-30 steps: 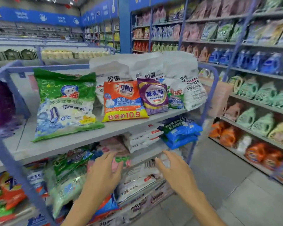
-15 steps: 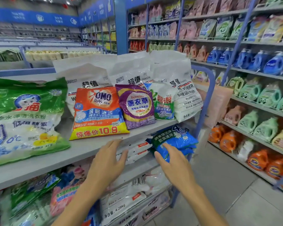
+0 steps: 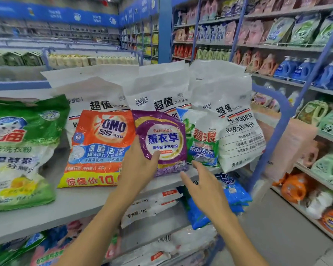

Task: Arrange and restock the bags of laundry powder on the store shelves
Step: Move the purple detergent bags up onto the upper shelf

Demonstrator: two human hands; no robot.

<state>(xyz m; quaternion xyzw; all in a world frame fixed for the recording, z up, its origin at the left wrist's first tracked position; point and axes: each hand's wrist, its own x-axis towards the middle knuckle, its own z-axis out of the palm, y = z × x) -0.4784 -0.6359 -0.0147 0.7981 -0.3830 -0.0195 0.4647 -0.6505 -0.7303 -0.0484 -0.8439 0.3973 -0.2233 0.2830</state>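
On the grey top shelf (image 3: 75, 204) a purple laundry powder bag (image 3: 161, 141) leans upright between an orange OMO bag (image 3: 100, 146) and a small green-and-white bag (image 3: 202, 143). Three tall white bags (image 3: 161, 91) stand behind them, and a large green bag (image 3: 17, 150) lies at the left. My left hand (image 3: 140, 166) grips the purple bag's lower left edge, thumb on its front. Just below the purple and green-and-white bags, my right hand (image 3: 206, 189) hovers with fingers spread, holding nothing.
Blue bags (image 3: 233, 191) and flat white bags (image 3: 152, 204) fill the shelf below, with more bags lower down. A blue frame post (image 3: 267, 150) ends the rack on the right. Across the aisle floor (image 3: 277, 227), shelves hold detergent jugs (image 3: 294, 187).
Both hands rose from the lower shelf level to the top shelf. My left hand took hold of the purple bag. The view moved closer to the shelf.
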